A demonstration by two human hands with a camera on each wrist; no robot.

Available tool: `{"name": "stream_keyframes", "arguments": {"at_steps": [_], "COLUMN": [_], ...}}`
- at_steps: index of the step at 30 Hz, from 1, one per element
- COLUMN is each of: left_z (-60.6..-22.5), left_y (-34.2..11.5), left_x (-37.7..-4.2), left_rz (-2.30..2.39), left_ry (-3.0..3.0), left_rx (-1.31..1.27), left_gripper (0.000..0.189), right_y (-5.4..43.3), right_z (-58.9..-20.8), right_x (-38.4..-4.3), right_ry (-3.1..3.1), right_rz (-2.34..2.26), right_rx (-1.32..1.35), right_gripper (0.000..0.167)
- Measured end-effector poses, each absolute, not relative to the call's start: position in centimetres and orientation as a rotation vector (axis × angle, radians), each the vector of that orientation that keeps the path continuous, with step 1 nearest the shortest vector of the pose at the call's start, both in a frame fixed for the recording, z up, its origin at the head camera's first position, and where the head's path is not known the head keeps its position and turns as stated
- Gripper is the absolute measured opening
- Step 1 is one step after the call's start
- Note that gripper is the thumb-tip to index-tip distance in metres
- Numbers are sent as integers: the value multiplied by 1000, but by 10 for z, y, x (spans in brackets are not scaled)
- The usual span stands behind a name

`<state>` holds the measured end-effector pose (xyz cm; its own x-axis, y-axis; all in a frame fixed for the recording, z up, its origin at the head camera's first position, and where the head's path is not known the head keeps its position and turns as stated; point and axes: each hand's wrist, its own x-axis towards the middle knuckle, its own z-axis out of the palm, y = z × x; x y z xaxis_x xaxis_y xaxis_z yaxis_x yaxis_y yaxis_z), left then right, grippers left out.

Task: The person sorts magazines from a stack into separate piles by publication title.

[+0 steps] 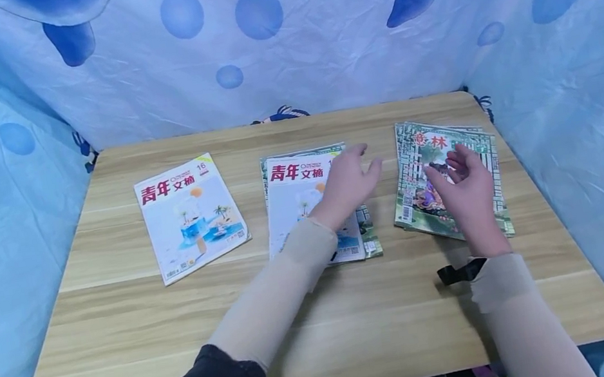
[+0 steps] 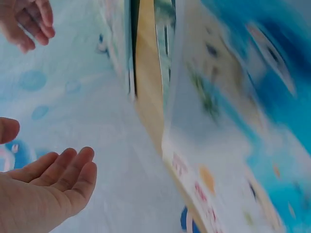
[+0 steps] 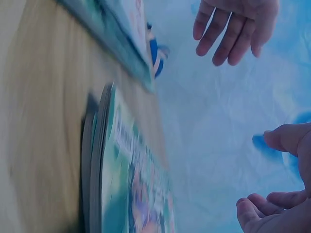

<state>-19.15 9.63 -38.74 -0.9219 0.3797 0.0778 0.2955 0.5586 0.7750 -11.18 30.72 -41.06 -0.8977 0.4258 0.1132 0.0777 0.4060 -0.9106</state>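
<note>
My left hand (image 1: 346,183) reaches over the middle pile, its fingers extended toward the right and holding nothing. Under it lies a white magazine (image 1: 288,216) with red title characters, on top of a green magazine (image 1: 372,246) that shows at the edges. Over the right-hand stack of green magazines (image 1: 426,215) is my right hand (image 1: 469,193), thumb and fingers spread apart with nothing between them. In the left wrist view the left hand (image 2: 53,194) has relaxed fingers, apart from the white cover. The right wrist view shows the right hand (image 3: 286,189) beside the green stack, fingers loosely bent.
Another white magazine (image 1: 189,218) with the same cover lies slightly turned on the left of the wooden table (image 1: 126,345). Blue patterned curtains (image 1: 318,62) hang behind the table and along both sides. A black strap (image 1: 463,271) is at the right wrist.
</note>
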Motion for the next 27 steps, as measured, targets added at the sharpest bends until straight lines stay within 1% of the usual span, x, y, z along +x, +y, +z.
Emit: {"name": "stream_keyframes", "arguments": {"at_steps": [6, 13, 19, 23, 27], "left_z": [-378, -372, -379, -387, -391], "left_y": [54, -1, -40, -57, -71], "left_x": [-188, -181, -172, -167, -161], "left_rz": [1390, 1619, 1694, 1710, 1691], "left_ry": [2732, 2755, 2777, 2778, 2790], "left_rx": [506, 386, 202, 171, 133], "left_gripper": [56, 57, 63, 68, 69], "right_y": [289, 273, 261, 254, 249], "right_z": [-406, -404, -403, -404, -406], "right_x": [-117, -120, -122, -122, -123], "right_ry": [-2365, -2398, -2416, -2441, -2460], "right_rz": [1535, 1582, 1605, 1618, 1627], "right_rx": [-352, -310, -247, -220, -204], "right_gripper": [81, 82, 79, 80, 81]}}
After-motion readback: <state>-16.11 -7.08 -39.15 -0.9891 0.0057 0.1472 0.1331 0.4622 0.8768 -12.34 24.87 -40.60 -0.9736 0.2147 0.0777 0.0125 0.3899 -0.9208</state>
